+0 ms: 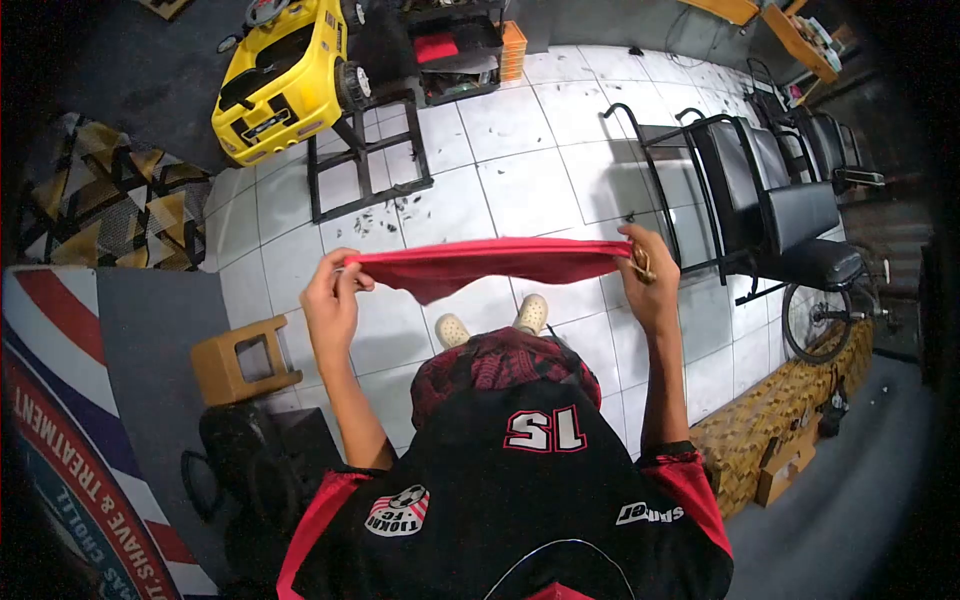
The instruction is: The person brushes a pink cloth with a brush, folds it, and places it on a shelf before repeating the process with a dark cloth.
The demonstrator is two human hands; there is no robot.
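A red cloth [490,262] is stretched nearly level between my two hands, in front of my body and above the tiled floor. At its left end, my left hand [332,308] pinches a corner between thumb and fingers. My right hand [650,280] grips the other end, with a gold-coloured item [641,265], perhaps a ring or bracelet, showing against it. The cloth's lower edge hangs loose and uneven. Beneath it, light clogs [452,330] on my feet show on the floor.
A yellow toy car [285,85] stands on a black metal frame [372,190] ahead left. Black chairs [745,190] and a bicycle wheel [818,322] are on the right. A tan stool [245,362] is at left. Dark tufts, apparently hair, litter the white tiles [520,190].
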